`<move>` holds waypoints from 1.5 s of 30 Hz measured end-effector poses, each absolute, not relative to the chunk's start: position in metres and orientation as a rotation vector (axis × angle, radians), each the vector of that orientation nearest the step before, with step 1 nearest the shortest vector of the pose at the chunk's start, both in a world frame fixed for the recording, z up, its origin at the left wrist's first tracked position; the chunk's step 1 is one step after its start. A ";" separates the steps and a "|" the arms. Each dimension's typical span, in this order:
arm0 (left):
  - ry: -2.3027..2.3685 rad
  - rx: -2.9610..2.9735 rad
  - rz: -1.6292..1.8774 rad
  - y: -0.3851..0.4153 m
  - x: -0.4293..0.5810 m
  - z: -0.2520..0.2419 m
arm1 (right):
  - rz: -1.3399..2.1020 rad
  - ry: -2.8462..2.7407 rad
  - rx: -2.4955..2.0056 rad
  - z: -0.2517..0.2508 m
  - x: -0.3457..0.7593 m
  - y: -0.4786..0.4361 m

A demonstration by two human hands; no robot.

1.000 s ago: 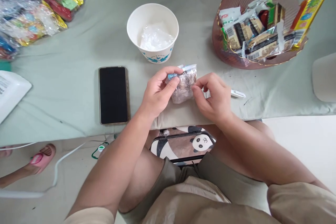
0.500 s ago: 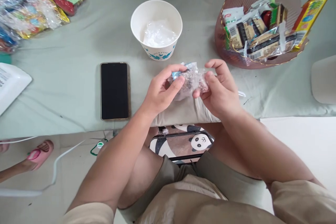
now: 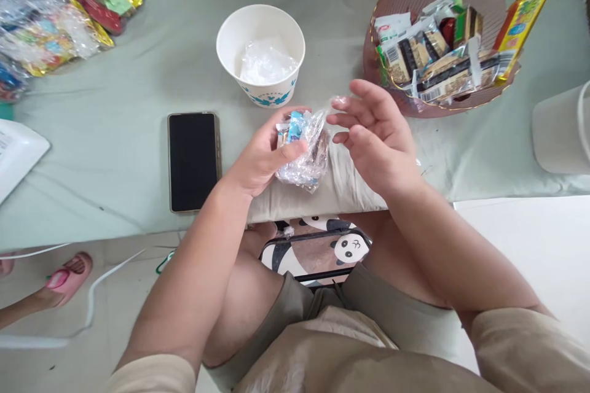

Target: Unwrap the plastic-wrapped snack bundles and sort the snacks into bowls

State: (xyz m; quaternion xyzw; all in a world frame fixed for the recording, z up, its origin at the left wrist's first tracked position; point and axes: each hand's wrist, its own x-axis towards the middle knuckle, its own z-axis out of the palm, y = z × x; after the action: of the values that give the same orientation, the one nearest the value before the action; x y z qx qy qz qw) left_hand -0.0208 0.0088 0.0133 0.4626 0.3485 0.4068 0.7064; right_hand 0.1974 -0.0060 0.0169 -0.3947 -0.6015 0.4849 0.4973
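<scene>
My left hand is closed round a small clear plastic snack packet with a blue end and something brown inside. It holds the packet just above the near edge of the table. My right hand hovers right beside the packet with its fingers spread apart. Its fingertips sit close to the wrapper's top right corner, and a shred of clear wrapper seems to cling to the topmost fingertip.
A white paper bowl with crumpled clear plastic stands behind my hands. A black phone lies to the left. A pink basket of wrapped snacks is at the back right, a heap of snack bags at the back left. Another person's foot in a pink slipper rests on the floor.
My right hand has let go of the packet and spread its fingers. My left hand has shifted the packet slightly left and turned it.
</scene>
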 end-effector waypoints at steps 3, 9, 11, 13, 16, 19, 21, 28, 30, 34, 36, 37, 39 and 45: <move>0.816 0.911 0.951 0.007 -0.015 0.014 | 0.941 -1.648 -0.974 0.020 0.192 -0.013; 0.839 0.853 1.131 0.009 -0.013 0.007 | 0.453 -1.975 -0.976 0.018 0.184 -0.025; 0.855 0.867 1.146 0.009 -0.013 0.007 | 0.415 -1.968 -1.028 0.016 0.183 -0.026; 0.871 0.873 1.163 0.008 -0.013 0.008 | 0.402 -1.940 -1.071 0.016 0.183 -0.026; 0.895 0.898 1.223 0.008 -0.012 0.009 | 0.396 -1.887 -1.132 0.018 0.182 -0.025; 0.895 1.007 1.255 0.005 -0.010 0.008 | 0.509 -1.859 -1.160 0.021 0.178 -0.025; 0.887 1.096 1.239 0.003 -0.008 0.006 | 0.618 -1.854 -1.180 0.023 0.174 -0.025; 0.923 1.204 1.226 0.001 -0.005 0.001 | 0.839 -1.637 -1.181 0.027 0.167 -0.029; 0.947 1.231 1.211 0.002 -0.005 0.003 | 0.914 -1.559 -1.194 0.026 0.169 -0.030; 0.914 1.222 1.104 0.004 -0.007 0.010 | 1.053 -1.476 -1.158 0.024 0.178 -0.024; 0.874 1.189 1.021 0.005 -0.008 0.015 | 1.103 -1.443 -1.146 0.024 0.187 -0.016; 0.858 1.168 0.972 0.005 -0.008 0.017 | 1.128 -1.427 -1.144 0.024 0.191 -0.011; 0.836 1.114 0.880 0.005 -0.010 0.022 | 1.166 -1.407 -1.152 0.022 0.200 -0.001; 0.830 0.864 0.875 0.002 -0.009 0.019 | 0.737 -1.348 -1.187 0.020 0.205 0.003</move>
State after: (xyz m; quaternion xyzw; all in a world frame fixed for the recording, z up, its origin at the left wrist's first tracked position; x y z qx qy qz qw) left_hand -0.0086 0.0015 0.0192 0.3936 0.3778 0.3985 0.7372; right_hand 0.2047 0.0034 0.0199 -0.5046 -0.5731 0.3135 0.5645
